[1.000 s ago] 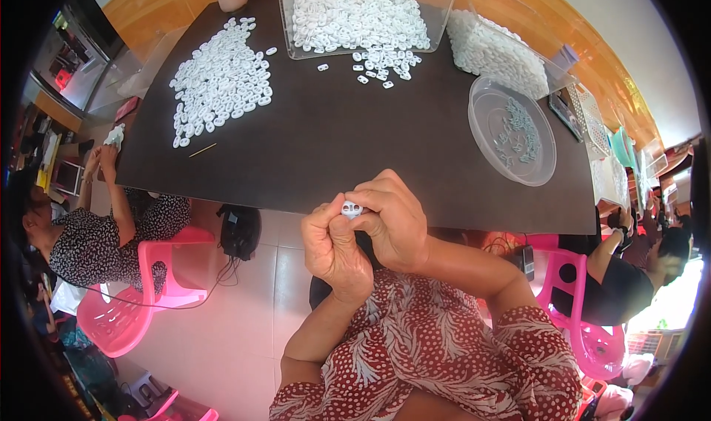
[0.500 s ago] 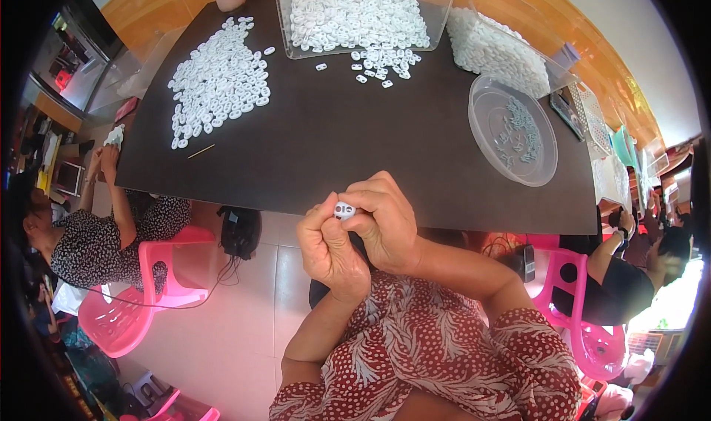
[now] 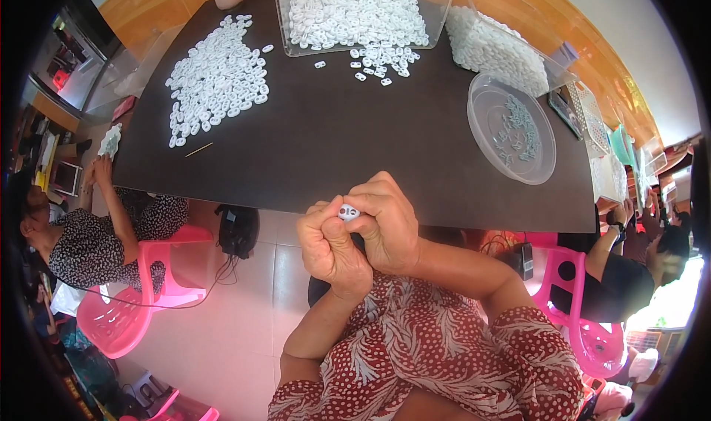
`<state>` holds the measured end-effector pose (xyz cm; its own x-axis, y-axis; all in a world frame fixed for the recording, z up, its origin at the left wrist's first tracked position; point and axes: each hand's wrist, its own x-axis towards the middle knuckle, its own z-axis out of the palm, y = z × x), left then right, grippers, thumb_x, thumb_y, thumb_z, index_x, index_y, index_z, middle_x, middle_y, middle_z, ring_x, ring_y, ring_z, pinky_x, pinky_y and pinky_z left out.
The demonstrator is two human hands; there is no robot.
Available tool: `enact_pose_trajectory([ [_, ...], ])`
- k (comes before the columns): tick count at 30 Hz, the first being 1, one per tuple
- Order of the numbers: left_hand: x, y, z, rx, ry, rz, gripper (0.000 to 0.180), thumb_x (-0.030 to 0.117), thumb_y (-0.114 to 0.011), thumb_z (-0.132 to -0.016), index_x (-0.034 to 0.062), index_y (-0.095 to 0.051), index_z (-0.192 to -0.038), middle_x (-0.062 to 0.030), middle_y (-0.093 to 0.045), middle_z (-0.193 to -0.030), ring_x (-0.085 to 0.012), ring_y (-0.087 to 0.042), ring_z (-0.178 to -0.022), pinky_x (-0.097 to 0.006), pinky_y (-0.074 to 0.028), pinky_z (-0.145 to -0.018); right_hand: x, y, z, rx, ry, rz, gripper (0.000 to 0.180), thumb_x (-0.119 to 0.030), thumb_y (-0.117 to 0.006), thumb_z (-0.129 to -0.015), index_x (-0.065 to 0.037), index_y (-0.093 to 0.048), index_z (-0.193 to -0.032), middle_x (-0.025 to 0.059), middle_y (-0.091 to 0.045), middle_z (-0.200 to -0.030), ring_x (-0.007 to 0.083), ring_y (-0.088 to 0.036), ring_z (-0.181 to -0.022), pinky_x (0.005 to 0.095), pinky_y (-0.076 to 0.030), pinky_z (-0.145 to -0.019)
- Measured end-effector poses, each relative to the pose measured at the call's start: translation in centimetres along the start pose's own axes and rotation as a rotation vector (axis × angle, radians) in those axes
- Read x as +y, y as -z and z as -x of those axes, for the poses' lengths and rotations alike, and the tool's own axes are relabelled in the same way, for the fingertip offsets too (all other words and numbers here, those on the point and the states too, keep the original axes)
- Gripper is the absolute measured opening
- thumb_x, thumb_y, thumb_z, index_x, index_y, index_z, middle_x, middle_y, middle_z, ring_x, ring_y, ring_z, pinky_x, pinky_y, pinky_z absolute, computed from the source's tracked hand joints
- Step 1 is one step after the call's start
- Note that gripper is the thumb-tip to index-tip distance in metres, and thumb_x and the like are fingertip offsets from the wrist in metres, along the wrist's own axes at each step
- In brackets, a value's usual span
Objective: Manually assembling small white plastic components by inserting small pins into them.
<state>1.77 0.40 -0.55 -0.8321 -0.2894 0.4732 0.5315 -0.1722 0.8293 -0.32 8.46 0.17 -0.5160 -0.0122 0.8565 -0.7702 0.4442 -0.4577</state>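
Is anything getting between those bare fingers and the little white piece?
Nothing visible: the left hand and right hand pinch the little white piece directly. The pile of white pieces and clear round tray sit farther across the table.

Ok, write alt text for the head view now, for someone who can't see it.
A person's left hand and right hand pinch a small white piece at the near edge of a dark table. Beyond lie a pile of similar white pieces, a clear bin holding more, and a round clear tray with small grey parts.

Open tabletop (image 3: 333,125) between white pile (image 3: 221,73) and dish (image 3: 484,114)
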Motion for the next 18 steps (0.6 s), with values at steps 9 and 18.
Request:
enact_pose_trajectory([
  [9,-0.7,0.1,0.1,-0.003,0.01,0.025,0.021,0.019,-0.046,-0.097,-0.0011,-0.051,-0.094,-0.0027,-0.052,-0.08,-0.0088,-0.046,-0.073,-0.023,-0.041,-0.066,0.2,0.1,0.4,-0.005,0.015,0.023,0.022,-0.006,-0.068,-0.076,0.002,-0.054,-0.091,0.0114,-0.055,-0.076,0.0222,-0.05,-0.06,0.0302,-0.041,-0.05],
  [18,-1.1,0.0,-0.2,-0.019,0.046,0.016,0.021,0.019,-0.046,-0.097,-0.0005,-0.055,-0.094,-0.0014,-0.054,-0.085,-0.007,-0.048,-0.078,-0.022,-0.042,-0.072,0.4,0.9,0.1,-0.062,-0.036,0.029,0.027,-0.01,-0.068,-0.077,0.002,-0.055,-0.097,0.0125,-0.058,-0.084,0.0237,-0.052,-0.068,0.031,-0.044,-0.056],
])
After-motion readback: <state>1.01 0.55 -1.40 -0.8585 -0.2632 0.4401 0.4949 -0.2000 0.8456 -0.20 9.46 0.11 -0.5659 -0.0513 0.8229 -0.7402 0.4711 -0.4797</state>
